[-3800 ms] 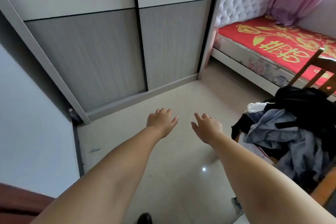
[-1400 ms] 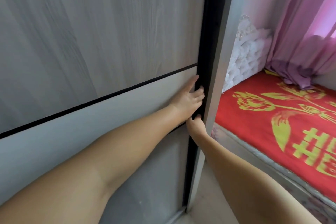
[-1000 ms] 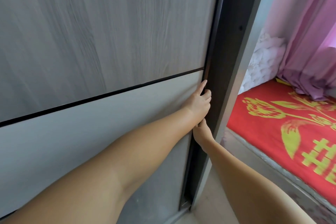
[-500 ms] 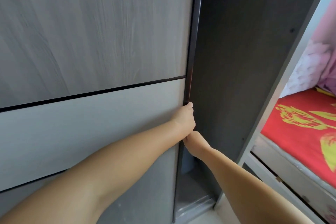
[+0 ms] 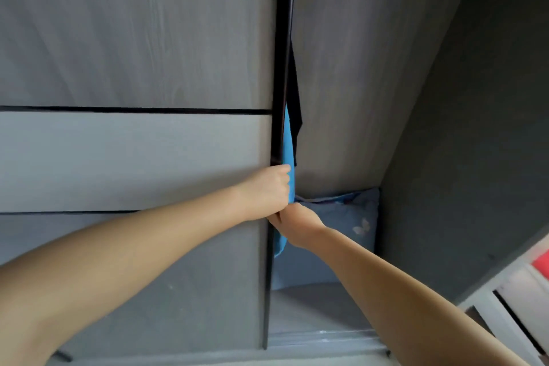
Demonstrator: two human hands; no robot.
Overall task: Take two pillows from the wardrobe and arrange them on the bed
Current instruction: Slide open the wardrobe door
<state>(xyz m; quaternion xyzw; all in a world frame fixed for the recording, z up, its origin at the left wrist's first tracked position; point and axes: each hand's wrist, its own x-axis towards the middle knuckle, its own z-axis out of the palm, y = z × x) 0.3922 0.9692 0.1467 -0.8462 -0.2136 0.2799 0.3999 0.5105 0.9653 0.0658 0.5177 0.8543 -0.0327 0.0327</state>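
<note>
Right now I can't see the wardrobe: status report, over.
Left hand and right hand both gripping the sliding door edge. Wardrobe part open. One blue pillow showing inside, untouched. Hanging blue cloth beside door edge.

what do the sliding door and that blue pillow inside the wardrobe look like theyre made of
Sliding door: looks like laminated board, matte grey with a printed wood grain and a paler plain band; the dark edge strip is glossy, perhaps metal or plastic.
Blue pillow: soft woven fabric, likely cotton, matte and creased, with a pale butterfly print.
</note>
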